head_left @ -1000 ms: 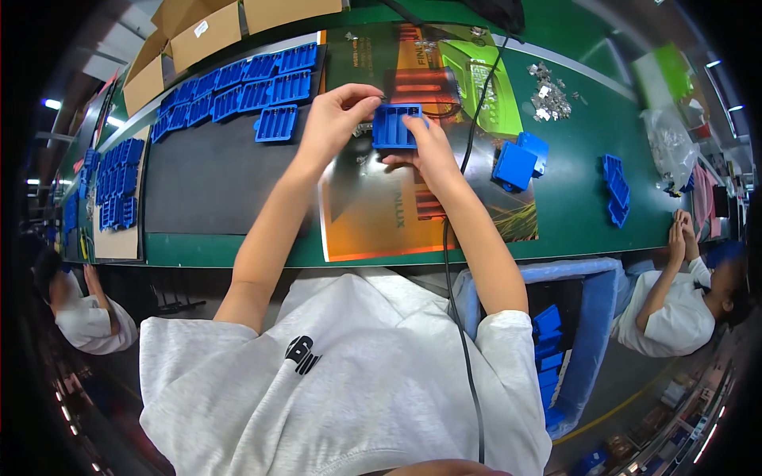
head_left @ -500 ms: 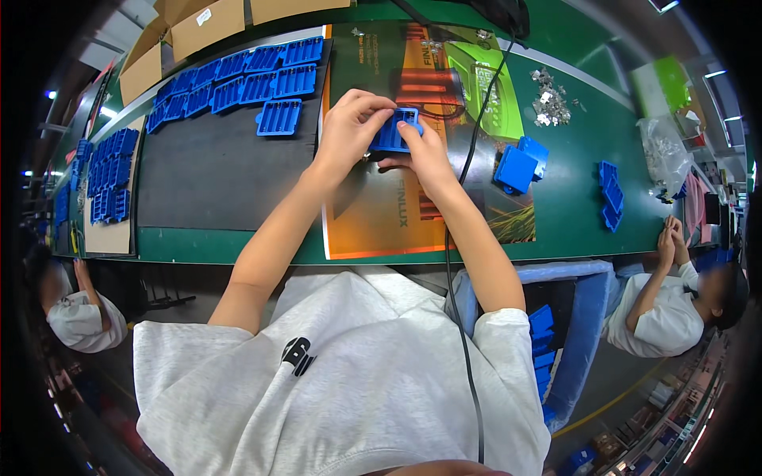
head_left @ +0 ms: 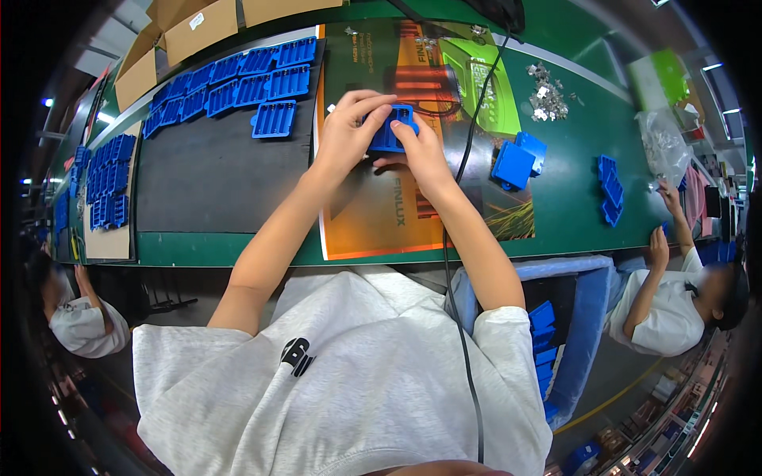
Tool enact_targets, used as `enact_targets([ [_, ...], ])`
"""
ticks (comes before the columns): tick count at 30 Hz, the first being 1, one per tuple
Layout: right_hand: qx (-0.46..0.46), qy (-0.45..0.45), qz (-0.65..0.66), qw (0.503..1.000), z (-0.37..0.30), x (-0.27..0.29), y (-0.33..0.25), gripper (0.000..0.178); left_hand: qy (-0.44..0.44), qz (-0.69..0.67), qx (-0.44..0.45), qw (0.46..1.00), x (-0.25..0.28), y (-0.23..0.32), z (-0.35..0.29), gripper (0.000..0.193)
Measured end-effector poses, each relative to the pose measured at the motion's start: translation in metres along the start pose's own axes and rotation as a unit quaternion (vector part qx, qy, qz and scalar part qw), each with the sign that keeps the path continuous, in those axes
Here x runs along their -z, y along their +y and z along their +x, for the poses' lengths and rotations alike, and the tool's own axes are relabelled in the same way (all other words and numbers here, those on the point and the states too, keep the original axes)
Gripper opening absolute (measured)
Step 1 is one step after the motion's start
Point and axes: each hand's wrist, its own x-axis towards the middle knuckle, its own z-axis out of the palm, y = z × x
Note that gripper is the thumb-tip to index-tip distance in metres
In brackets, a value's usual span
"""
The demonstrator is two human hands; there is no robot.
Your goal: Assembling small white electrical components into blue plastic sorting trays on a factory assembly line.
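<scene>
Over the printed poster, both my hands hold a blue plastic battery case (head_left: 384, 143) with long slots. My left hand (head_left: 346, 133) grips its left side, thumb and fingers pinched together near the top edge; whether a small part sits between the fingertips is hidden. My right hand (head_left: 425, 155) is closed around the right side, its thumb pressing down inside the case and fingers underneath. A scatter of small shiny metal pieces (head_left: 548, 99) lies to the right, beyond two blue cases (head_left: 513, 165) lying face down.
Rows of blue slotted cases (head_left: 238, 90) lie on a black mat (head_left: 214, 174) at left, more on cardboard farther left. A black cable (head_left: 470, 143) crosses by my right arm. Open cardboard boxes (head_left: 202, 28) stand behind. At right, a co-worker's hand (head_left: 668, 194) reaches near a clear bag (head_left: 663, 143).
My hands stay on the case with only a slight shift of the fingers. The co-worker at right has parted their hands, one reaching forward toward the clear bag.
</scene>
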Motion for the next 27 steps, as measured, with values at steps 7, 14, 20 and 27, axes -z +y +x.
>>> enact_targets([
  [7, 0.135, 0.083, -0.133, 0.978, 0.000, 0.006, 0.008, 0.029, -0.158, -0.268, 0.271, 0.911, 0.016, 0.007, 0.007, 0.033],
  [14, 0.212, 0.142, -0.221, 0.941, -0.003, 0.003, 0.003, 0.030, -0.222, -0.205, 0.211, 0.930, 0.023, 0.006, 0.007, 0.034],
  [20, 0.268, 0.175, -0.271, 0.908, -0.005, 0.001, 0.000, 0.026, -0.171, -0.174, 0.160, 0.957, 0.016, 0.013, 0.000, 0.029],
  [27, 0.243, 0.190, -0.234, 0.922, -0.001, 0.005, 0.001, 0.028, -0.144, -0.180, 0.176, 0.957, 0.005, 0.009, 0.001, 0.027],
])
